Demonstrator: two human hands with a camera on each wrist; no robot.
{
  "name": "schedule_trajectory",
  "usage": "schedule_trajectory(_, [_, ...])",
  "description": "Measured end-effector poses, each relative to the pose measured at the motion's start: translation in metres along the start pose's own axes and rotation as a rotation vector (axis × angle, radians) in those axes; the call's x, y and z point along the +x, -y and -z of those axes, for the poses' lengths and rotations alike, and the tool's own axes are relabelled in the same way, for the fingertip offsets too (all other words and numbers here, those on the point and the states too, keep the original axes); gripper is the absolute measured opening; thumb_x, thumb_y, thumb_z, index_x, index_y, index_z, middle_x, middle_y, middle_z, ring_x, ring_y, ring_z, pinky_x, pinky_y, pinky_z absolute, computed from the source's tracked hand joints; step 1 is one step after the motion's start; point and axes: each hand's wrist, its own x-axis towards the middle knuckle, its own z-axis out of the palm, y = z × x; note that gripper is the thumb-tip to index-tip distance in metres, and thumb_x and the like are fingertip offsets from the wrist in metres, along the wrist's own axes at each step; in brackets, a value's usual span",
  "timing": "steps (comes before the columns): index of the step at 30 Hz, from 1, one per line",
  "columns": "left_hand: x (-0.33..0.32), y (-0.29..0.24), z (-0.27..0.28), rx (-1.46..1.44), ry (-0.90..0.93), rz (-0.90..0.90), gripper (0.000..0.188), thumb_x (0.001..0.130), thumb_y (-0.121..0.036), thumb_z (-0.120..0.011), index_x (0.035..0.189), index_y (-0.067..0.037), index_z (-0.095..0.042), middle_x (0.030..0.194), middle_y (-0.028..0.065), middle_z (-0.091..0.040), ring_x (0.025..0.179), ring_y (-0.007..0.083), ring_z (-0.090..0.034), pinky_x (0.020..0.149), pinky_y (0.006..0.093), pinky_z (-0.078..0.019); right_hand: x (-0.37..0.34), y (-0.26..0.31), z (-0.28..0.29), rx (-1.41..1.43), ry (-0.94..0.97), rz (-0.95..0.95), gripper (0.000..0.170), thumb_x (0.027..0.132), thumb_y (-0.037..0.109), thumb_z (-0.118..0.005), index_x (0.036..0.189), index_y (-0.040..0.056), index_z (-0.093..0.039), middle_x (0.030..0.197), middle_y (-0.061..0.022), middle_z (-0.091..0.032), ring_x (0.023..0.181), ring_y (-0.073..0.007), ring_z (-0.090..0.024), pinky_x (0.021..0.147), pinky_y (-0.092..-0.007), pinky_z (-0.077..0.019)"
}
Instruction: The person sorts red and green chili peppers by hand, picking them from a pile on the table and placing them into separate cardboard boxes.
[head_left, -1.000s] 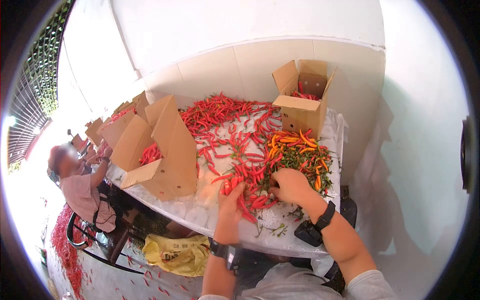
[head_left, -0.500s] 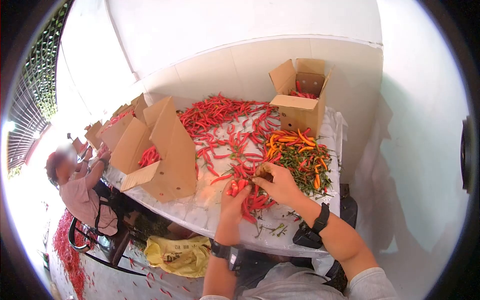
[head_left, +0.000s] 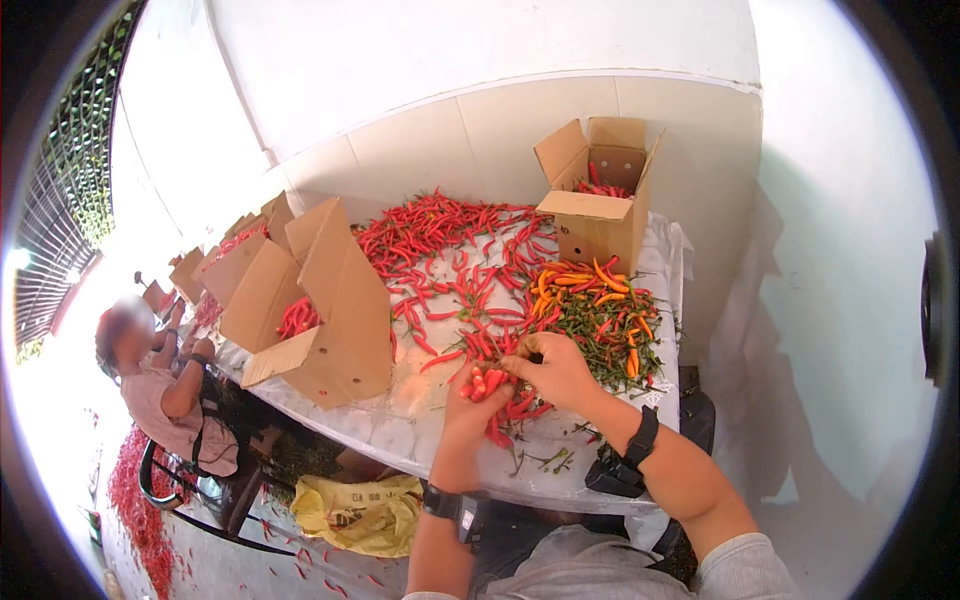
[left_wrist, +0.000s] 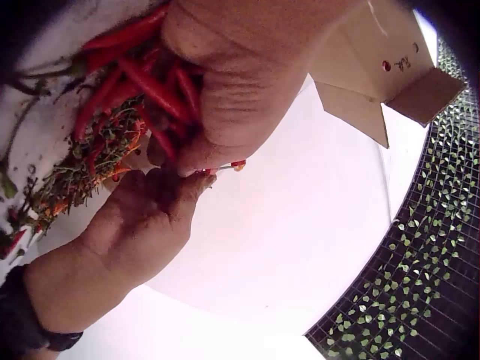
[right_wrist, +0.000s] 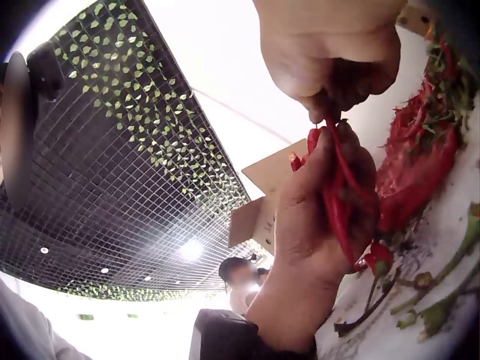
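Red chilies (head_left: 490, 384) were gripped in the left hand (head_left: 464, 414), long ways toward the right hand (head_left: 556, 372), right up close, pinching one's end.

In the head view, left fingers (head_left: 461, 381) partly hide gripped red chillies (head_left: 489, 381); at seven o'clock, the yellow sack (head_left: 392, 518) has unreadably small lettering (head_left: 348, 517).

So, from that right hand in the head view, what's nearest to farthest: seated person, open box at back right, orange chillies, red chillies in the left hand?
1. Red chillies, in the left hand, at the right hand's fingertips.
2. Orange chillies, beyond the right hand, slightly rightward.
3. Open box, just behind the orange chillies, back right.
4. Seated person, off at far left.
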Motion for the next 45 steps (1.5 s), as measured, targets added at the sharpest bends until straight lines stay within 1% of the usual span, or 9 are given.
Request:
schedule_trajectory(5, [-0.001,-0.001,-0.002,-0.004,0.016,0.004,0.032,0.072,0.002,-0.07,0.099,-0.004,-0.053,0.088,0.0006,-0.058,0.081,0.0092,-0.056,0.074,0.023,-0.0467,0.003,0.002,0.002,0.577,0.107,-0.441,0.019,0.08,0.02,-0.067,0.073,0.0033,-0.061,0.062,0.0,-0.056,0.051,-0.0081,-0.048,0.049,-0.0244,-0.0365])
schedule_trajectory(8, [-0.001,0.001,0.001,-0.01,0.03,0.006,0.031,0.073,0.004,-0.069,0.099,-0.003,-0.053,0.089,0.0013,-0.058,0.082,0.0101,-0.057,0.075,0.0241,-0.0478,0.011,-0.016,0.015,0.831,0.142,-0.479,0.017,0.08,0.019,-0.066,0.074,0.0045,-0.061,0.062,-0.0001,-0.056,0.051,-0.0053,-0.046,0.047,-0.0234,-0.034])
schedule_trajectory(11, [-0.001,-0.003,-0.001,-0.113,-0.033,0.038,0.03,0.074,0.005,-0.067,0.099,-0.003,-0.053,0.088,0.0021,-0.058,0.083,0.012,-0.058,0.075,0.026,-0.0497,0.012,-0.001,0.031,0.481,-0.182,-0.383,0.018,0.082,0.019,-0.064,0.08,0.0012,-0.061,0.062,0.0004,-0.055,0.055,-0.0082,-0.05,0.053,-0.0239,-0.0398])
schedule_trajectory(14, [0.005,0.004,0.007,-0.379,-0.186,0.033,0.026,0.078,0.003,-0.064,0.1,-0.003,-0.053,0.09,0.0045,-0.06,0.082,0.0151,-0.061,0.074,0.029,-0.0523,0.028,-0.043,0.036,0.003,-0.5,0.06,0.018,0.08,0.015,-0.064,0.09,-0.0001,-0.062,0.07,-0.0041,-0.058,0.069,-0.0178,-0.057,0.066,-0.0295,-0.046])
schedule_trajectory(17, [0.004,-0.006,0.005,-0.499,-0.245,0.066,0.025,0.084,-0.006,-0.059,0.107,-0.002,-0.054,0.094,0.0072,-0.061,0.089,0.0216,-0.063,0.067,0.035,-0.0555,0.018,-0.031,0.044,-0.562,-0.631,0.164,0.022,0.076,0.011,-0.065,0.095,0.0009,-0.062,0.083,-0.0099,-0.059,0.088,-0.0281,-0.057,0.079,-0.0355,-0.0451])
schedule_trajectory(26, [0.006,0.009,0.033,-0.704,-0.214,0.246,0.021,0.081,-0.009,-0.064,0.101,-0.005,-0.057,0.087,0.0059,-0.063,0.072,0.0156,-0.062,0.06,0.0292,-0.0536,-0.002,0.0,0.033,-1.199,0.035,-0.021,0.026,0.067,0.026,-0.072,0.078,0.0028,-0.066,0.086,-0.0124,-0.059,0.092,-0.0312,-0.056,0.077,-0.0399,-0.0454])
schedule_trajectory(32, [0.006,-0.002,0.013,-0.556,-0.309,0.141,0.016,0.083,-0.011,-0.061,0.097,-0.004,-0.059,0.078,0.005,-0.062,0.06,0.0143,-0.06,0.045,0.0235,-0.0475,0.0,-0.018,0.033,-0.992,0.121,-0.037,0.028,0.069,0.027,-0.071,0.079,0.0016,-0.064,0.084,-0.0146,-0.06,0.083,-0.0324,-0.059,0.071,-0.0419,-0.0471])
schedule_trajectory(38, [0.003,-0.007,0.011,-0.488,-0.242,0.148,0.017,0.082,-0.003,-0.06,0.099,-0.003,-0.057,0.082,0.0047,-0.062,0.068,0.0134,-0.061,0.057,0.0255,-0.0516,0.003,-0.008,0.018,-0.534,-0.097,0.048,0.025,0.078,0.024,-0.061,0.085,0.0005,-0.063,0.082,-0.0182,-0.062,0.081,-0.0333,-0.06,0.071,-0.0418,-0.0469])
schedule_trajectory(45, [0.007,0.005,0.009,-0.34,-0.238,-0.007,0.02,0.084,0.0,-0.057,0.103,-0.003,-0.055,0.093,0.0067,-0.062,0.079,0.0144,-0.061,0.068,0.0294,-0.0537,-0.003,0.007,-0.002,-0.044,-0.017,0.07,0.017,0.075,0.015,-0.067,0.084,0.0014,-0.062,0.077,-0.0118,-0.063,0.071,-0.0214,-0.06,0.068,-0.0312,-0.0467])
